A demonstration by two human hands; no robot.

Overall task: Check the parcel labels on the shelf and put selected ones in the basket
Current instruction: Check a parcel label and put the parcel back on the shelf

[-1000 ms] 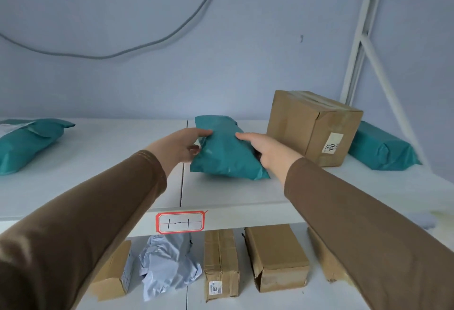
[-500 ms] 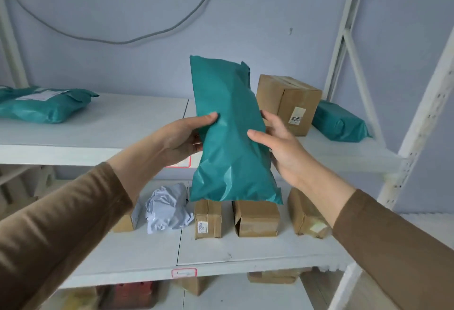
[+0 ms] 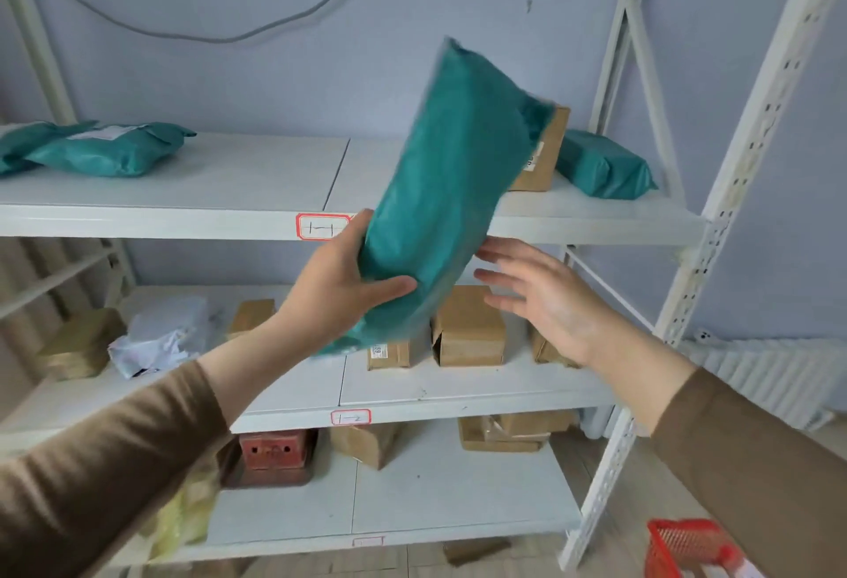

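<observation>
Teal parcel tilted, gripped by left hand, right hand open beside it

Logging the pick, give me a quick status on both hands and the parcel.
Left hand grips teal parcel, tilted, off the shelf. Right hand open beside it, not touching. Red basket low right; nothing in between.
</observation>
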